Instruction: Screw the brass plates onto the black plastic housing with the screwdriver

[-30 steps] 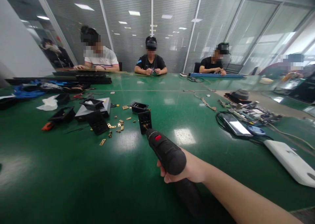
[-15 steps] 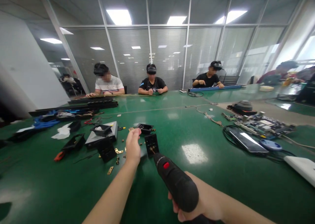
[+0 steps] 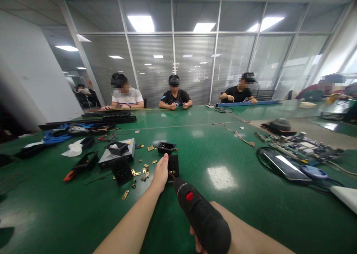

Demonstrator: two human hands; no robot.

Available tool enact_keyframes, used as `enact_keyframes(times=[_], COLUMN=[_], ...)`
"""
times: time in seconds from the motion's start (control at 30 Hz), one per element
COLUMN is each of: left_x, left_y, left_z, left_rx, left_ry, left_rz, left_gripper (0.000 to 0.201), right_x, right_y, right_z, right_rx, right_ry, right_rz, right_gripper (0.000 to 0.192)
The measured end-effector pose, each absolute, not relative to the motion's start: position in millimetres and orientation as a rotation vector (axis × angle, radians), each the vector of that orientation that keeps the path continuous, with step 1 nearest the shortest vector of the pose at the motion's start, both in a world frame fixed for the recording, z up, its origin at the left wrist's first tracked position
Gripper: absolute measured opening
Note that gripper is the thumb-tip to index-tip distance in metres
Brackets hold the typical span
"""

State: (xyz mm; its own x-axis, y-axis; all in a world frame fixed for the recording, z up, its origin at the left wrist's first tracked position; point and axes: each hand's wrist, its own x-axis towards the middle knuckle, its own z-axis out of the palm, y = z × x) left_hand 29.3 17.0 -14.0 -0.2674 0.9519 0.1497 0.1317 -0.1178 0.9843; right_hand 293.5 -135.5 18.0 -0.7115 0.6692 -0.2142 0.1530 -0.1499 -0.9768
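My right hand (image 3: 197,243) is wrapped round a black cordless screwdriver (image 3: 202,213) with a red switch. The bit meets the black plastic housing (image 3: 173,163) near a small brass piece on its face. My left hand (image 3: 161,173) grips that housing by its left side, thumb up; its other fingers are hidden. Just beyond stands an open black box-shaped housing (image 3: 166,147). Left of my left hand lie several brass plates (image 3: 125,194) and small screws (image 3: 134,185). Another black housing (image 3: 122,171) leans against a grey box (image 3: 129,150).
An orange-tipped tool (image 3: 68,176) lies by a black housing (image 3: 86,161) at left. A phone (image 3: 281,163), coiled cable and circuit board (image 3: 306,146) are at right. Black rails (image 3: 111,119) lie at the back left. Several people sit along the far side of the green table (image 3: 192,135).
My left hand has moved right and taken hold of the black housing beside the bit. The screwdriver stays against the housing. The whole view has shifted slightly.
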Motion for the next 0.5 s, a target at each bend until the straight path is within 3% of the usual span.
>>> enact_keyframes(times=[0.2,0.37,0.5], left_x=[23,19,16], left_y=[18,19,19], left_z=[-18,-13,-13], left_rx=[1.302,1.420,1.504], left_ry=[1.570,1.665,1.712], left_rz=[1.458,1.436,1.417], left_gripper=[0.101,0.091,0.080], right_x=[299,295,292], right_y=[-135,-131,-132], right_z=[12,21,44], right_rx=[-0.962,-0.971,-0.960], right_ry=[-1.773,-1.814,-1.846], right_rz=[1.871,1.907,1.874], right_gripper=[0.068,0.039,0.044])
